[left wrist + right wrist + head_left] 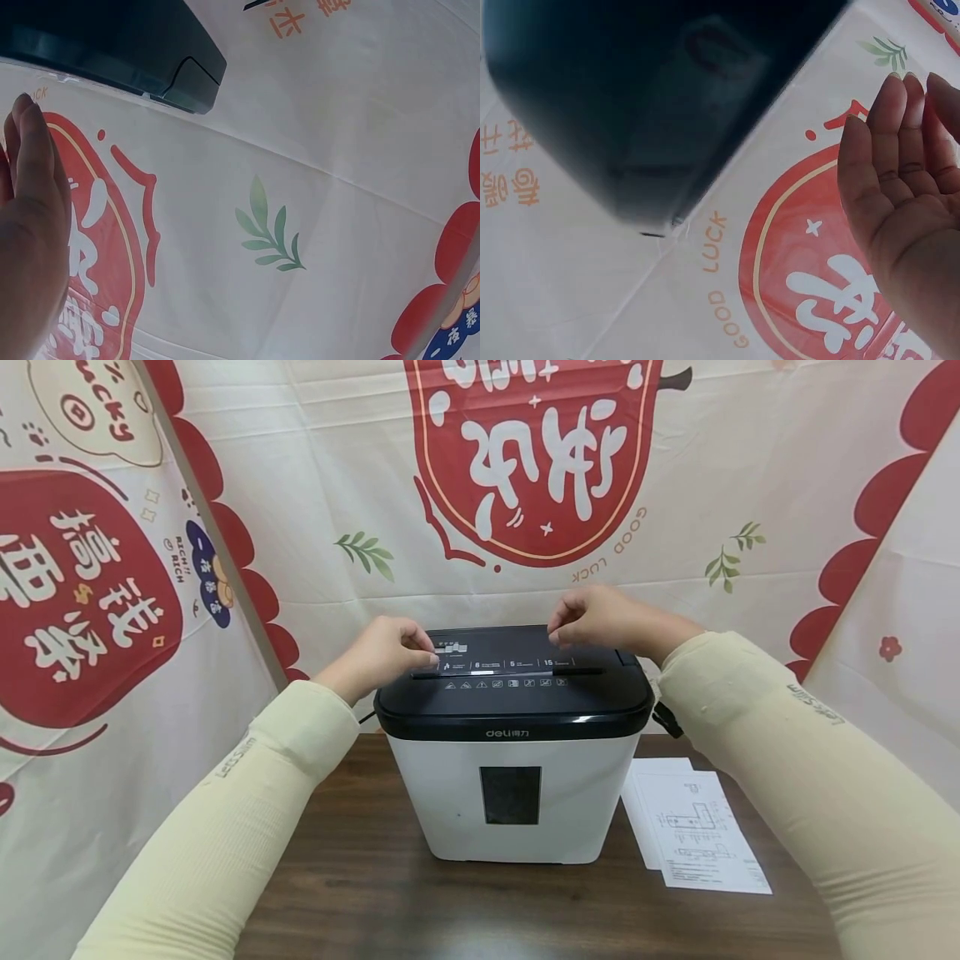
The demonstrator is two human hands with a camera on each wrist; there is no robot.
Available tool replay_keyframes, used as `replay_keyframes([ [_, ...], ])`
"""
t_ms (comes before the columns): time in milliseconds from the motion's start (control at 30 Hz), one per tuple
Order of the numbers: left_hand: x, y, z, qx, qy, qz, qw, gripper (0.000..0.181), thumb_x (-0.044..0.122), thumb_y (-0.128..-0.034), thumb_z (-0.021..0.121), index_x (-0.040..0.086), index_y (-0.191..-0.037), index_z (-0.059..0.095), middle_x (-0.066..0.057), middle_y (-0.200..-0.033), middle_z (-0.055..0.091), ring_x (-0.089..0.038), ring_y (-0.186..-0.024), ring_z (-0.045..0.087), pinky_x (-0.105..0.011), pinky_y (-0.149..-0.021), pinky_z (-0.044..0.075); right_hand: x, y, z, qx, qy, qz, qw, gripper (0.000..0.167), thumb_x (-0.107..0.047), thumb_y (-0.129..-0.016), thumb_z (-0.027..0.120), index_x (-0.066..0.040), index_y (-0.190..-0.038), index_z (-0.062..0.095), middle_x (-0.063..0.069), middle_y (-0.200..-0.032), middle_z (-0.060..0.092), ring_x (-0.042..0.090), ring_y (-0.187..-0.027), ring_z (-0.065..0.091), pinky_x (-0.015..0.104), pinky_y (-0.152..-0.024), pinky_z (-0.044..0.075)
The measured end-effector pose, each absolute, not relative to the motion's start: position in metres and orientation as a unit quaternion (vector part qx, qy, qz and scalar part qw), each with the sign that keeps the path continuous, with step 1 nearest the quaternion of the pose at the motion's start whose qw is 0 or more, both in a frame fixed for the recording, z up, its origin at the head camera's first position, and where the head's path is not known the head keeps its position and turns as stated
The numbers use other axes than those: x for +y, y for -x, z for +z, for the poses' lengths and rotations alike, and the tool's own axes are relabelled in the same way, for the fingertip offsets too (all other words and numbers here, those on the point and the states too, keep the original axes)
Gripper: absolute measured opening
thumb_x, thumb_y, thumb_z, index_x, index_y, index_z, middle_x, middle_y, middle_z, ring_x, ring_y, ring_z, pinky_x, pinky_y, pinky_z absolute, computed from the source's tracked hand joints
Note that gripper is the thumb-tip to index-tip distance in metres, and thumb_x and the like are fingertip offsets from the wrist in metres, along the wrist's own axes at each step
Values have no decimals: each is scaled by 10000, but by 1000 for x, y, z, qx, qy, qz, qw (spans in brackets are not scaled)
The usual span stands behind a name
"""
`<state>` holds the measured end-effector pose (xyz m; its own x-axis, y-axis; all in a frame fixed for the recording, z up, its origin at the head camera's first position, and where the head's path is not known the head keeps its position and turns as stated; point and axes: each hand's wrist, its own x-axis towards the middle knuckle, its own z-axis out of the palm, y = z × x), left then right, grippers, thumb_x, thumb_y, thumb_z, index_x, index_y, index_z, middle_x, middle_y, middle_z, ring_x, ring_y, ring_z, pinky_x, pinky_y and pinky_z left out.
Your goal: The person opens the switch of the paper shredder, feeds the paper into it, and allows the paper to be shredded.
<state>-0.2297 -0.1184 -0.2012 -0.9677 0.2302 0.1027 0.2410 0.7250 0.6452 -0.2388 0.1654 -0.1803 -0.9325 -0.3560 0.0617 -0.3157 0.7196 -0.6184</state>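
From my head view, I have the left grip (393, 647) over the left side of the shredder (510, 752) and the right grip (596, 617) over its rear right, so the machine sits below and between the two. The left grip's fingers are loosely bent, thumb near the index finger; whether the tips touch the black lid (517, 703) I cannot tell. The right grip looks softly curled from here, but the right wrist view shows me its palm, with the fingers extended, only slightly bent and side by side. I read both as relaxed and holding nothing.

Only the head view gives me the slot (577, 672), running from beside the left grip's fingertips to below the right grip. A pale strip (510, 673) shows along its middle; paper or glare, I can't say. That view alone also shows the dark window (510, 795) in the white front, below and between the grips, and the printed sheets (708, 831), overlapping on the brown counter (337, 860) below the right grip, under its forearm.

My left wrist view adds a curved seam near a dark corner of the machine, well apart from the left grip's fingers. In the right wrist view, the machine is a blurred dark mass beside the right grip, against the patterned cloth (300, 527).
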Motion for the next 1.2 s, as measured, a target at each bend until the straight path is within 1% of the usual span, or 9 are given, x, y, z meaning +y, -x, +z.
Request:
replay_keyframes([
  [200, -124, 224, -204, -932, 139, -334, 31, 134, 129, -919, 657, 29, -1004, 679, -135, -1013, 646, -272, -1008, 541, -420, -914, 478, 174, 236, -182, 922, 189, -339, 13, 162, -126, -920, 634, -5, -1027, 653, 140, -991, 643, 309, -961, 577, 487, -911, 473],
  [433, -129, 215, -211, -928, 145, -337, 64, 142, 130, -926, 648, 38, -1032, 667, -124, -1017, 659, -263, -965, 571, -395, -883, 504, 184, 229, -186, 923, 179, -341, -24, 198, -114, -924, 624, -3, -1087, 631, 156, -1046, 609, 297, -992, 535, 471, -906, 476],
  [633, -134, 203, -217, -930, 160, -312, 112, 199, 120, -928, 641, 21, -1099, 658, -135, -1070, 668, -283, -1021, 606, -417, -950, 496, 192, 223, -192, 918, 159, -358, -58, 244, -149, -943, 604, -6, -1141, 606, 177, -1110, 589, 309, -1023, 529, 482, -933, 465],
  [733, -137, 198, -221, -931, 165, -294, 142, 220, 115, -931, 630, 9, -1123, 654, -150, -1108, 655, -299, -1055, 592, -433, -975, 480, 197, 221, -197, 913, 143, -375, -73, 262, -170, -952, 594, -11, -1160, 596, 183, -1150, 583, 309, -1064, 524, 480, -955, 457],
  [867, -144, 190, -229, -928, 171, -276, 185, 223, 114, -930, 624, 2, -1119, 658, -162, -1132, 644, -312, -1084, 571, -451, -987, 459, 205, 221, -206, 904, 119, -398, -97, 297, -203, -962, 581, -8, -1186, 580, 192, -1195, 575, 317, -1115, 513, 495, -985, 438],
  [967, -149, 185, -235, -923, 176, -270, 208, 241, 124, -928, 630, 1, -1133, 658, -168, -1151, 641, -318, -1105, 568, -463, -997, 447, 214, 221, -214, 898, 104, -412, -117, 325, -228, -964, 578, -5, -1200, 570, 195, -1208, 574, 312, -1119, 512, 502, -987, 427],
  [1067, -154, 182, -242, -921, 185, -262, 219, 277, 135, -926, 642, 0, -1168, 651, -172, -1177, 640, -319, -1134, 570, -467, -1010, 445, 223, 221, -223, 895, 92, -419, -124, 342, -247, -967, 580, -6, -1210, 566, 185, -1202, 576, 277, -1075, 529, 452, -938, 446],
  [1133, -156, 180, -247, -919, 193, -259, 225, 302, 138, -921, 653, -2, -1188, 647, -172, -1193, 638, -315, -1151, 570, -463, -1015, 445, 229, 220, -228, 895, 86, -420, -123, 345, -256, -969, 580, -11, -1211, 566, 173, -1194, 582, 230, -1026, 548, 382, -889, 463],
  [1200, -157, 178, -251, -917, 200, -258, 231, 313, 133, -917, 659, -3, -1199, 645, -174, -1207, 635, -315, -1164, 567, -463, -1017, 444, 235, 220, -233, 896, 81, -419, -123, 351, -270, -970, 578, -15, -1212, 567, 162, -1183, 592, 154, -965, 565, 295, -838, 469],
])
